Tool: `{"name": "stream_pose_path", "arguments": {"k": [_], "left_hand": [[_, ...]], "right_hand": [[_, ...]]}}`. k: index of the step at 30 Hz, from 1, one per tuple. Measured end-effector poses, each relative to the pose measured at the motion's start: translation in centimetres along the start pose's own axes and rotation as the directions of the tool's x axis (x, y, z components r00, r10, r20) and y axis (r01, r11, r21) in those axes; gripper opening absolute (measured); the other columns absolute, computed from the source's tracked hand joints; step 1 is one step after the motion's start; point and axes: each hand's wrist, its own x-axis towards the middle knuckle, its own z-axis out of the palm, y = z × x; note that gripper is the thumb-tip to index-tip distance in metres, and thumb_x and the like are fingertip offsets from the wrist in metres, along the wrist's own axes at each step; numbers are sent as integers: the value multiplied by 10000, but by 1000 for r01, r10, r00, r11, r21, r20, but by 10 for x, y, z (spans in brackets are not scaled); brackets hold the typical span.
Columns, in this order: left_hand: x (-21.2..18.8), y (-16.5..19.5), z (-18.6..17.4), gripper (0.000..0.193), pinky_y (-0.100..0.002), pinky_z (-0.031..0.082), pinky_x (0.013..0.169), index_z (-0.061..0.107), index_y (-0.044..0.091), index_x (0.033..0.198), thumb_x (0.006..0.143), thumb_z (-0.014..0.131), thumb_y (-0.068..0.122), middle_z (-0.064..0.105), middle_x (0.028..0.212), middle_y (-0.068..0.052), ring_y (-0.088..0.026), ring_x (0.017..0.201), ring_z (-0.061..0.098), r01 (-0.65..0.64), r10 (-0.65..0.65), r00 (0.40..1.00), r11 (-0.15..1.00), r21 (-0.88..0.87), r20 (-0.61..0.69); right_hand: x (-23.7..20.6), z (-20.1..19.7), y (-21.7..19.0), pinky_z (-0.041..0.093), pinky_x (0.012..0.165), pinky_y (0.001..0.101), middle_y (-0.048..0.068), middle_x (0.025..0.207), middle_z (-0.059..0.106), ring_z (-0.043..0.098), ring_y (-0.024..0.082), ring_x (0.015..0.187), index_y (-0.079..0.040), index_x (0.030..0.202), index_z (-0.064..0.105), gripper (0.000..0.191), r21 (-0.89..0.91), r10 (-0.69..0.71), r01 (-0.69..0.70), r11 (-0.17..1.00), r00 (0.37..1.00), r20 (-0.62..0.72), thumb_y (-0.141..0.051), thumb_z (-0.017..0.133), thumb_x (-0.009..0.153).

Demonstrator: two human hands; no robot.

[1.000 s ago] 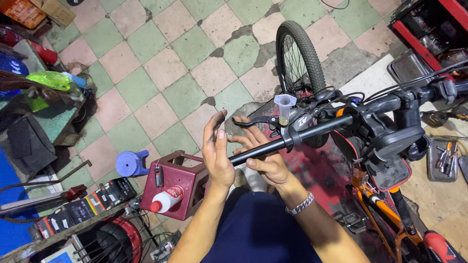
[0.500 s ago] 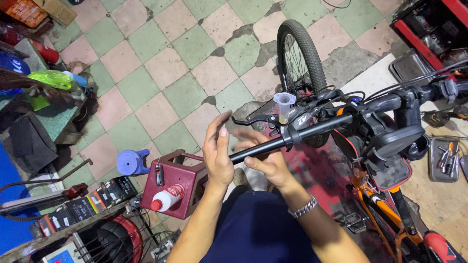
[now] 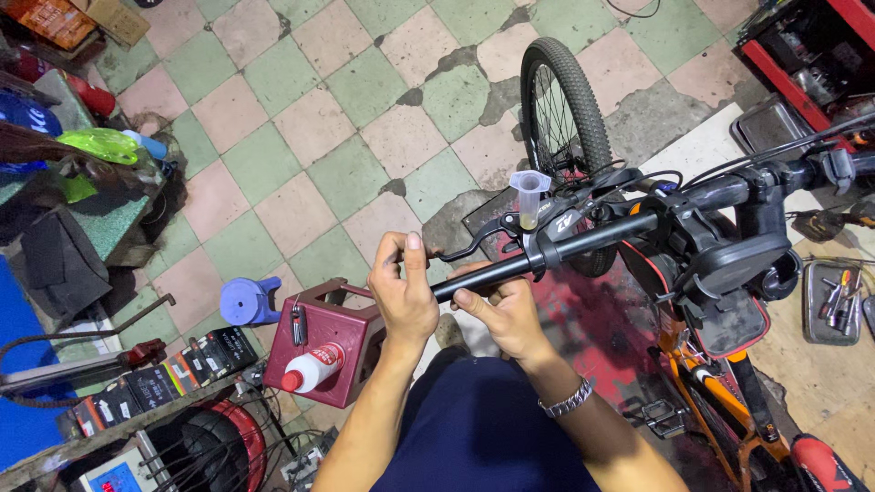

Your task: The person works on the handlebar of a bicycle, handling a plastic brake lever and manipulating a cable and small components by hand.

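Left hand point(image 3: 404, 296): grip clenched round the bare end of the handlebar point(image 3: 547, 253), thumb and forefinger raised above the bar end.
Right hand point(image 3: 504, 314): under the same bar end, just beside the left hand; fingers curled up against the bar from below, grip clenched on it. A metal wristwatch point(image 3: 566, 398) sits on this wrist.
Handlebar: black tube, running from the hands up and to the right, towards the stem of an orange-framed bicycle point(image 3: 729, 364).
Brake lever point(image 3: 481, 237): black, clamped on the bar just beyond the hands, its blade pointing towards the left hand.
Funnel cup point(image 3: 529, 199): clear plastic, upright on the lever body, a little yellowish fluid at its bottom.
Front wheel point(image 3: 565, 118): knobbly tyre, behind the bar, standing on the tiled floor point(image 3: 301, 118).
Bar bag point(image 3: 729, 273): black, hung below the stem.
Stool point(image 3: 335, 339): dark red plastic, just left of the left forearm; a white bottle with a red cap point(image 3: 313, 369) lies against it.
Blue object point(image 3: 248, 301): plastic, on the floor left of the stool.
Tool tray point(image 3: 831, 301): grey, at the right edge, holding small tools.
Legs: dark blue trousers point(image 3: 483, 428), below the hands.
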Motion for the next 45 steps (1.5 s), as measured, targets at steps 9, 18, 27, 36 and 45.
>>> {"name": "stream_pose_path", "arguments": {"k": [9, 18, 27, 36, 45], "left_hand": [[3, 14, 1, 495, -374, 324, 1203, 410, -45, 1472, 1102, 461, 280, 508, 1482, -176, -239, 1412, 470, -176, 199, 978, 954, -244, 70], [3, 26, -2, 464, -354, 413, 1132, 548, -38, 1370, 1092, 436, 317, 726, 1290, -183, -232, 1242, 633, -38, 56, 987, 991, -126, 147], [-2, 24, -4, 413, -310, 543, 771, 687, -3, 909, 1089, 463, 293, 754, 828, -106, -168, 786, 704, -76, 76, 997, 997, 29, 30], [-3, 43, -7, 421, -444, 499, 1043, 599, -42, 1369, 1132, 541, 302, 668, 1299, -233, -363, 1202, 652, -437, 447, 894, 851, 292, 35], [10, 96, -6, 1045, -506, 525, 835, 361, -46, 1513, 707, 832, 423, 656, 1046, -231, -420, 959, 663, -281, -147, 823, 733, 619, 548]], "right_hand": [[-2, 1, -6, 572, 802, 296, 77, 968, 728, 689, 136, 849, 40, 1123, 695, 295, 2, -6, 6, 1000, 1000, 16, -157, 777, 920], [1, -3, -4, 576, 800, 295, 75, 974, 729, 693, 136, 845, 37, 1127, 695, 299, -21, -16, 17, 1000, 1000, 23, -155, 778, 913], [0, 0, -5, 573, 797, 293, 72, 951, 727, 692, 135, 840, 33, 1116, 696, 281, -19, -6, 6, 1000, 1000, 13, -145, 775, 913], [-1, -1, -2, 558, 827, 299, 53, 961, 729, 683, 129, 871, 23, 1111, 709, 284, -65, -14, 14, 998, 1000, -5, -155, 789, 905], [7, -21, -12, 529, 844, 307, 73, 1028, 715, 638, 117, 942, 1, 1143, 702, 302, -288, 14, 10, 958, 997, 80, -26, 736, 844]]}}
